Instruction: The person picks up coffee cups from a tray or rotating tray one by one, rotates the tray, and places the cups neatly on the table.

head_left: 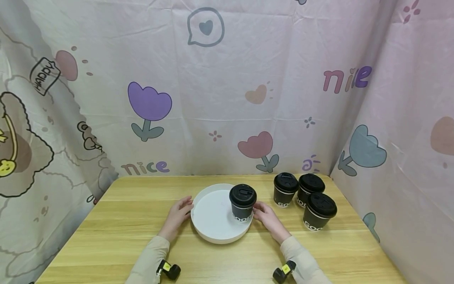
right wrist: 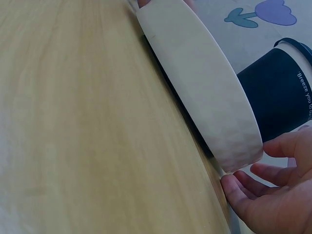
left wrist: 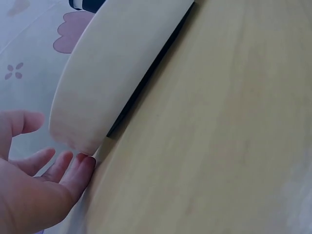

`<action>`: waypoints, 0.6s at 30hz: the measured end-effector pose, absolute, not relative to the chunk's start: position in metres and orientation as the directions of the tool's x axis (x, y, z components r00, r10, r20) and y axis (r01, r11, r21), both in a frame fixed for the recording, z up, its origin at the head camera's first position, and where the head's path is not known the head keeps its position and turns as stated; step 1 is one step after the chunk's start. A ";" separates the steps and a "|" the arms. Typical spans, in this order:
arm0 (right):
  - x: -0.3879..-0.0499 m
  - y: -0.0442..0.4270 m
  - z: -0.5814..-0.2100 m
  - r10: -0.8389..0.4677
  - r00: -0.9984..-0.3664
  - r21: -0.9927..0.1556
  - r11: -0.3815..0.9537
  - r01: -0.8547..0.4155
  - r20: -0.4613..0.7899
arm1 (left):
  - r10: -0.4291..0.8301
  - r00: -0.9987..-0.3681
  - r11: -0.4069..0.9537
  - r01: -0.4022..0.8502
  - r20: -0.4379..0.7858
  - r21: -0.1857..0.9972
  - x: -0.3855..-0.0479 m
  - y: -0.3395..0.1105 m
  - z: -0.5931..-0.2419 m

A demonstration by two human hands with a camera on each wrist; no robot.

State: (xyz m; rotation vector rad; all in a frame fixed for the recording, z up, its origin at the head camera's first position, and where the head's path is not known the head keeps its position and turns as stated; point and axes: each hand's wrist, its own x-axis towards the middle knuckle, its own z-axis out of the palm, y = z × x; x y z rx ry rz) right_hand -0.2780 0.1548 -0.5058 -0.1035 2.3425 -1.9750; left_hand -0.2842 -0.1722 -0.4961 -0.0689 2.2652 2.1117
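A round white tray (head_left: pixel 213 215) with a raised rim is between my two hands on the wooden table. One black paper cup (head_left: pixel 242 203) with a black lid stands upright in it, toward the right side. My left hand (head_left: pixel 177 217) is at the tray's left side; in the left wrist view its fingertips (left wrist: pixel 87 163) touch the lower edge while the thumb stays apart. On the right, my right hand (head_left: pixel 269 221) holds the tray's side beside the cup. Its thumb (right wrist: pixel 280 146) meets the rim and the other fingers curl at the lower edge.
Three more lidded black cups stand in a cluster at the table's right back: one at the left (head_left: pixel 285 191), one behind (head_left: pixel 310 189) and one in front (head_left: pixel 318 213). A printed curtain (head_left: pixel 213 150) hangs along the back edge and sides.
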 end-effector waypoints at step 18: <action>-0.277 0.158 -0.502 -0.107 -0.994 -0.990 0.142 0.013 -0.028 | 0.040 -0.992 -0.031 -0.119 -0.118 0.992 -0.288 -0.176 -0.506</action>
